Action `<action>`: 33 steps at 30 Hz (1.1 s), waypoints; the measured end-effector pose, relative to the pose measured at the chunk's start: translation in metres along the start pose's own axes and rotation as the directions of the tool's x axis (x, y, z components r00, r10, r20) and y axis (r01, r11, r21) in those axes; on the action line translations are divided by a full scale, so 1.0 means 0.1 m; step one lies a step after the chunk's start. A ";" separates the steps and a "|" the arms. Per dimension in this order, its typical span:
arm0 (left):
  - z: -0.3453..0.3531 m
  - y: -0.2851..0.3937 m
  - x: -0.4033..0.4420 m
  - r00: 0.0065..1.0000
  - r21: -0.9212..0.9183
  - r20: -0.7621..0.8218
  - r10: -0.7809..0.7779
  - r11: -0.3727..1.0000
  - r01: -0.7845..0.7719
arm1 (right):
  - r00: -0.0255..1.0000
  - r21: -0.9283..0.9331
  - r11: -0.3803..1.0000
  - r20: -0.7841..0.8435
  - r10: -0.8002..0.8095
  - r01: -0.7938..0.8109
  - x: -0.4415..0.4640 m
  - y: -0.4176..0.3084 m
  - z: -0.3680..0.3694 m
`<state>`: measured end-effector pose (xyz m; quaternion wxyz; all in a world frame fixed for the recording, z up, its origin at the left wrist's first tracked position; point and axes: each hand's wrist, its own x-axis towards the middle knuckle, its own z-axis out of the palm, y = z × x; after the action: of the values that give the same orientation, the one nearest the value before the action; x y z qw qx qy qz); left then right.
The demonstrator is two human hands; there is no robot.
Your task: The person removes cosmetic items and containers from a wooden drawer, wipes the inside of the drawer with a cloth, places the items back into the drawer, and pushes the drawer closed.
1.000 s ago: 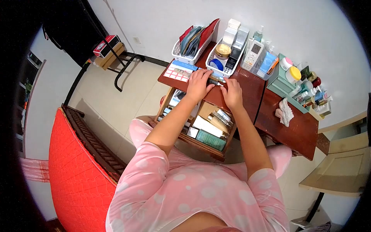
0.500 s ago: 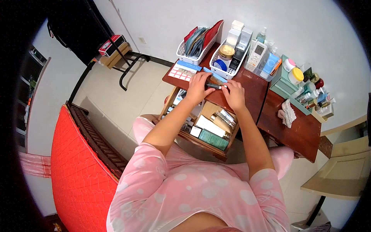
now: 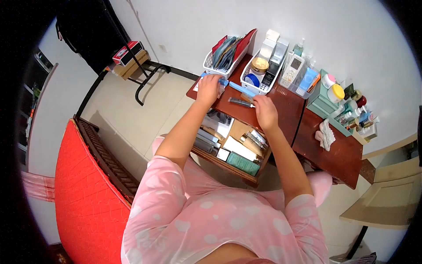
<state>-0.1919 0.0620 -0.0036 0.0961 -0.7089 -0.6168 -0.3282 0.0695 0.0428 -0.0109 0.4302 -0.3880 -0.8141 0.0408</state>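
Note:
My left hand [image 3: 208, 91] is at the table's left end, fingers curled down over a white sheet with red squares [image 3: 196, 87] and the near side of a flat blue packet [image 3: 223, 82]. What its fingertips grip is hidden. My right hand [image 3: 266, 111] is closed, its thumb and fingers at the light-capped end of a slim dark tube [image 3: 240, 102] lying on the table. A long blue strip-shaped packet [image 3: 241, 89] lies just beyond the tube, with a small brownish item [image 3: 247, 97] between them.
Below the hands is an open drawer [image 3: 254, 178] with boxes and tubes. Behind stand a white basket of sachets [image 3: 208, 66], a white basket of jars and boxes [image 3: 243, 78], a remote control [image 3: 292, 70] and a green organiser [image 3: 317, 106]. A crumpled white cloth [image 3: 326, 135] lies right.
My left hand has moved left, away from the dark tube, onto the white sheet and blue packet. My right hand stays near the tube, which now lies more exposed on the table.

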 end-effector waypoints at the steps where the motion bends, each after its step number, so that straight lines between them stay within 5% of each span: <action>1: -0.03 -0.02 0.07 0.997 0.050 0.082 0.012 0.999 -0.016 | 0.998 -0.026 0.998 0.011 -0.058 0.058 0.06 -0.01 0.02; 7: 0.07 -0.12 0.27 0.963 0.105 0.222 0.152 0.978 -0.179 | 0.952 -0.330 0.918 0.278 -0.131 0.222 0.54 -0.20 0.33; 11: -0.03 -0.10 0.31 0.931 0.140 0.320 0.177 0.963 -0.232 | 0.910 -0.479 0.852 0.415 0.008 0.211 0.73 -0.30 0.64; 24: 0.05 -0.11 0.22 0.931 0.089 0.232 0.281 0.947 -0.308 | 0.941 -0.516 0.854 0.316 0.124 0.061 0.77 -0.37 0.83; 33: -0.49 0.14 0.15 0.972 -0.185 -0.018 0.236 0.954 -0.235 | 0.990 -0.339 0.931 0.083 -0.110 0.132 0.82 -0.47 0.43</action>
<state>-0.1955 0.0441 0.0466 0.0666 -0.7839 -0.4949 -0.3691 -0.0169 0.0767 0.0361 0.3316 -0.4050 -0.8440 -0.1165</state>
